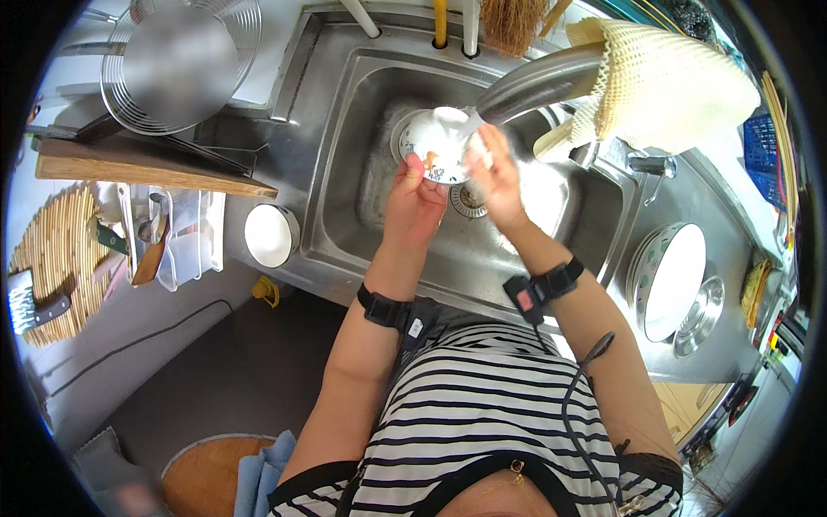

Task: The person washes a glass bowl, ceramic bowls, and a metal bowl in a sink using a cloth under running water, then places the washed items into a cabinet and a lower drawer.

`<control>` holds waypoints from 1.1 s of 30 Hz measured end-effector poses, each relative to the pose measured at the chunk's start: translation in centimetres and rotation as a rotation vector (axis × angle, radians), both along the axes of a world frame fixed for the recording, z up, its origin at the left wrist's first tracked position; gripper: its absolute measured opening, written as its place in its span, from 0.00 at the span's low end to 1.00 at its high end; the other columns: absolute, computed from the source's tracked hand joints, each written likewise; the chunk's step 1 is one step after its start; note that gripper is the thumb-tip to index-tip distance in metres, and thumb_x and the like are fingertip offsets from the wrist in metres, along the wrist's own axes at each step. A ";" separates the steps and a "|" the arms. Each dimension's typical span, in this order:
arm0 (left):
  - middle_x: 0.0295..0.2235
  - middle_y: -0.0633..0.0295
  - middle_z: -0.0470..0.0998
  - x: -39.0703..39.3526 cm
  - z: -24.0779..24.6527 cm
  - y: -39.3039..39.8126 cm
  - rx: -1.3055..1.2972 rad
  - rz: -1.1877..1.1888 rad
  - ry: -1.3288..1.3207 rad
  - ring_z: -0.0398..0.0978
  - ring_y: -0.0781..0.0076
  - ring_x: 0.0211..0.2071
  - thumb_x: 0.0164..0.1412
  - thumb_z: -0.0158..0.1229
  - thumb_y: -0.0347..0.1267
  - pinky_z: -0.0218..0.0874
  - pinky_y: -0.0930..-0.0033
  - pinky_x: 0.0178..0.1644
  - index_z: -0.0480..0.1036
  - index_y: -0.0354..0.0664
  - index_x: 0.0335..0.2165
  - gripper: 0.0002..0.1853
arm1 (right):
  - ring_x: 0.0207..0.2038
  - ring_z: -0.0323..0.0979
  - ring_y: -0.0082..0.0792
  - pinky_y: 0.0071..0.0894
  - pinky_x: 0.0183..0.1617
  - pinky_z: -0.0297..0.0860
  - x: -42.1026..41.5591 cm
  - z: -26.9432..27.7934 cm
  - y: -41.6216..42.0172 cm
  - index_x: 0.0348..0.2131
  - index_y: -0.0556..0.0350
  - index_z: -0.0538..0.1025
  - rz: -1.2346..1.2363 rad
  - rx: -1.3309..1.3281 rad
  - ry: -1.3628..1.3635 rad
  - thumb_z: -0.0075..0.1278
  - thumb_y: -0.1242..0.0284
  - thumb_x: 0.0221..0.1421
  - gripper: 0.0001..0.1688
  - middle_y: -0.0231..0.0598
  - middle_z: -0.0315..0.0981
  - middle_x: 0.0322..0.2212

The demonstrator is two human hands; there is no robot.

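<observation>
Over the stainless steel sink, my left hand [417,197] grips a white porcelain bowl [440,158] with a painted pattern, held tilted near the faucet spout [543,84]. My right hand [496,174] is blurred at the bowl's right side; it seems to have something pale in its fingers, too unclear to name. Water runs from the spout by the bowl. Behind the held bowl, another round white dish [402,132] shows partly in the basin. The drain strainer [468,199] lies below my hands.
A white bowl [271,235] stands on the left counter edge. Stacked large bowls [672,284] and a metal dish [700,316] are on the right counter. A mesh cloth [672,84] hangs over the faucet. At left are a wooden board [155,173], a utensil rack [187,239] and a cleaver [35,304].
</observation>
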State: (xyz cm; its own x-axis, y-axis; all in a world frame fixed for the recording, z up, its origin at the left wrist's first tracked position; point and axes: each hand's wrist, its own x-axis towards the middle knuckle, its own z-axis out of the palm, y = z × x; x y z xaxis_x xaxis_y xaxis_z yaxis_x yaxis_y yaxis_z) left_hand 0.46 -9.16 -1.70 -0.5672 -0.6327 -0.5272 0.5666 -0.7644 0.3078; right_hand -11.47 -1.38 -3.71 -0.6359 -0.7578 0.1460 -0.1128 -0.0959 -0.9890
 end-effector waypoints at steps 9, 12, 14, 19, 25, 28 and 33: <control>0.37 0.64 0.77 1.4 2.3 0.4 -0.450 -0.399 -0.272 0.74 0.77 0.36 0.61 0.54 0.27 0.65 0.73 0.42 0.72 0.35 0.43 0.12 | 0.42 0.70 0.33 0.33 0.46 0.66 -3.4 1.1 -2.8 0.41 0.56 0.77 0.307 0.257 -0.489 0.48 0.58 0.60 0.20 0.39 0.74 0.37; 0.31 0.65 0.79 2.2 2.6 0.7 -0.605 -0.459 -0.328 0.75 0.78 0.33 0.58 0.58 0.29 0.65 0.73 0.40 0.75 0.36 0.39 0.10 | 0.37 0.70 0.26 0.28 0.44 0.66 -3.6 0.1 -1.0 0.42 0.63 0.75 0.134 0.371 -0.580 0.49 0.54 0.59 0.28 0.37 0.74 0.33; 0.29 0.63 0.79 2.3 4.2 0.6 -0.993 -0.688 -0.686 0.76 0.75 0.31 0.55 0.60 0.28 0.65 0.70 0.39 0.77 0.39 0.35 0.08 | 0.37 0.71 0.28 0.27 0.43 0.67 -4.4 -1.9 1.2 0.44 0.66 0.73 0.134 0.463 -0.699 0.50 0.52 0.58 0.31 0.39 0.74 0.35; 0.27 0.63 0.79 3.2 3.6 0.8 -2.035 -0.501 -0.986 0.76 0.64 0.30 0.46 0.58 0.26 0.61 0.65 0.39 0.77 0.43 0.27 0.06 | 0.40 0.72 0.32 0.31 0.44 0.68 -3.0 0.8 3.5 0.48 0.66 0.70 0.172 0.445 -0.997 0.54 0.51 0.54 0.36 0.43 0.73 0.39; 0.25 0.67 0.72 2.9 4.3 1.9 -2.188 -0.582 -1.019 0.72 0.70 0.30 0.47 0.54 0.26 0.55 0.68 0.40 0.76 0.44 0.27 0.06 | 0.43 0.70 0.34 0.30 0.44 0.67 -1.4 2.2 3.3 0.51 0.64 0.67 0.165 0.542 -0.814 0.63 0.62 0.42 0.40 0.43 0.72 0.42; 0.26 0.67 0.71 2.5 4.2 1.6 -2.183 -0.627 -1.003 0.70 0.68 0.32 0.47 0.56 0.26 0.55 0.66 0.39 0.75 0.43 0.28 0.05 | 0.41 0.71 0.31 0.29 0.45 0.67 -1.1 3.2 2.9 0.51 0.63 0.68 0.055 0.507 -0.793 0.61 0.71 0.40 0.37 0.40 0.73 0.39; 0.25 0.63 0.69 1.4 3.8 0.7 -2.241 -0.690 -0.972 0.68 0.63 0.32 0.46 0.57 0.25 0.58 0.63 0.38 0.71 0.42 0.26 0.04 | 0.38 0.71 0.28 0.27 0.44 0.67 -1.3 2.9 2.5 0.48 0.63 0.71 -0.001 0.395 -0.724 0.60 0.75 0.41 0.31 0.38 0.74 0.36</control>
